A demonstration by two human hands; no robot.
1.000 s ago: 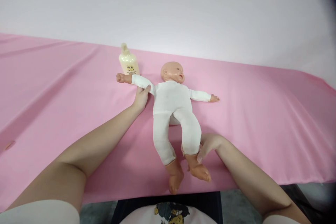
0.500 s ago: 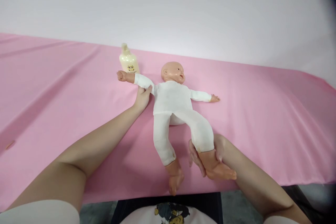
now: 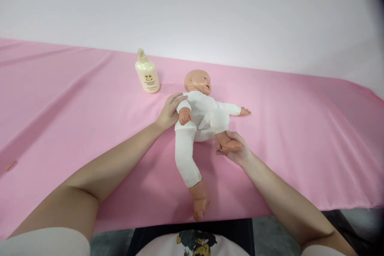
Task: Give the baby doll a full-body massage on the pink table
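A baby doll (image 3: 198, 104) in white clothing lies on its back, its head away from me and turned to the right. My left hand (image 3: 169, 113) is wrapped round the doll's arm on the left, which is folded in against its body. The thumb of this hand is hidden. My right hand (image 3: 241, 153) grips the lower part of the doll's right-side leg, with that knee bent up toward the belly. The other leg (image 3: 186, 156) stretches toward me, and the right-side arm lies out to the side.
A cream pump bottle (image 3: 147, 75) with a printed label stands left of the doll's head. Pink cloth (image 3: 300, 128) covers the table, whose front edge is close to my body. A small brownish object (image 3: 11, 165) lies far left. A pale wall rises behind.
My left hand has folded the doll's arm from stretched out to against its body, uncovering the bottle's lower part. My right hand has pushed the leg up, bending its knee toward the belly.
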